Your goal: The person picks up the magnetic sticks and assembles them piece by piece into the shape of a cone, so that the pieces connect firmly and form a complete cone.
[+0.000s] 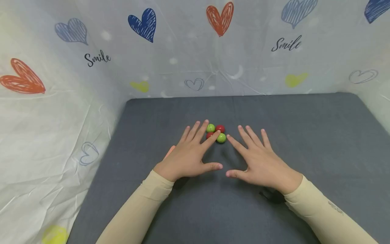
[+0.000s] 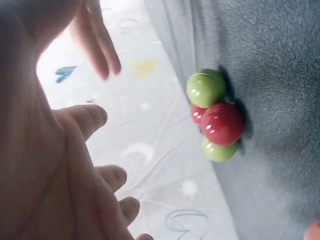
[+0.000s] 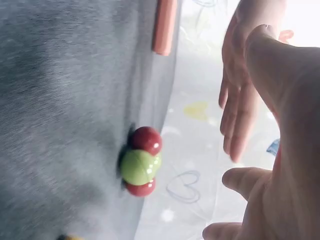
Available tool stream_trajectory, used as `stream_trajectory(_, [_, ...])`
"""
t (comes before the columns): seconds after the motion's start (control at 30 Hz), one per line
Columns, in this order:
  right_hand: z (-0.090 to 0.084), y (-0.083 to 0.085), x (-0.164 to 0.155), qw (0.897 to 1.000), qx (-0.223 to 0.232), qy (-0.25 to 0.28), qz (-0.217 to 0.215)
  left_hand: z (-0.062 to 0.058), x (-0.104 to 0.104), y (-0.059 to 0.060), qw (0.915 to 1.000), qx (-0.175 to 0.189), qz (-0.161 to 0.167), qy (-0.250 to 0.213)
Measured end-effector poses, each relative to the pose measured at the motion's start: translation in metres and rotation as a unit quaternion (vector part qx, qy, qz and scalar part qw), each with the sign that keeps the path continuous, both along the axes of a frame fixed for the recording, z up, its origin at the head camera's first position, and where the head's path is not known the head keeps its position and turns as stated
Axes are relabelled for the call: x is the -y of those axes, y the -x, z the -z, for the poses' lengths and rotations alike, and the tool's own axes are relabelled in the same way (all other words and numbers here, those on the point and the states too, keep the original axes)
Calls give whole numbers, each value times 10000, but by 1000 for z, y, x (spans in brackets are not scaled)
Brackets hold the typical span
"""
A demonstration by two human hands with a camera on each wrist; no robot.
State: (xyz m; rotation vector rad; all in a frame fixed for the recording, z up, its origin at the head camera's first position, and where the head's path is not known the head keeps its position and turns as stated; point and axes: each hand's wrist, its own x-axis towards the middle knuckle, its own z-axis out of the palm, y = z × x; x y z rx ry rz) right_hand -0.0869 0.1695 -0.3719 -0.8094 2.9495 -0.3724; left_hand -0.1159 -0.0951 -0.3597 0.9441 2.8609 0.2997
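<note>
Two shiny green balls [image 1: 221, 138] and two red balls [image 1: 220, 128] sit bunched together on the grey cloth. My left hand [image 1: 187, 156] hovers with fingers spread, its index finger overlapping the nearer red ball in the head view. The right hand [image 1: 263, 162] is spread too, its index fingertip just right of the near green ball. Neither hand holds anything. From the left wrist, a red ball [image 2: 223, 124] shows in front between the green ones. In the right wrist view a green ball [image 3: 139, 167] partly covers the others.
An orange stick [image 3: 165, 27] lies on the cloth, mostly hidden behind the left hand in the head view. A small yellow and black thing [image 3: 72, 238] shows at the right wrist view's bottom edge. A white curtain [image 1: 182, 51] with printed hearts surrounds the grey table [image 1: 320, 128].
</note>
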Motion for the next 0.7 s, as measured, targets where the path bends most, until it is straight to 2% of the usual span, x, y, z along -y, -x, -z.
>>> stream_trajectory(0.17, [5,-5,-16,9998,116,19,171,7,-10,19,9998,69,-117,119])
stream_trajectory(0.33, [8,-7,-32,9990,185,30,410,15,-16,32,9995,153,-184,205])
stream_trajectory(0.5, [12,-7,-44,9985,-121,137,507,24,-27,42,9997,-32,-236,21])
stream_trajectory(0.7, [19,-7,-48,9960,-729,276,438,28,-46,44,9980,-527,-333,119])
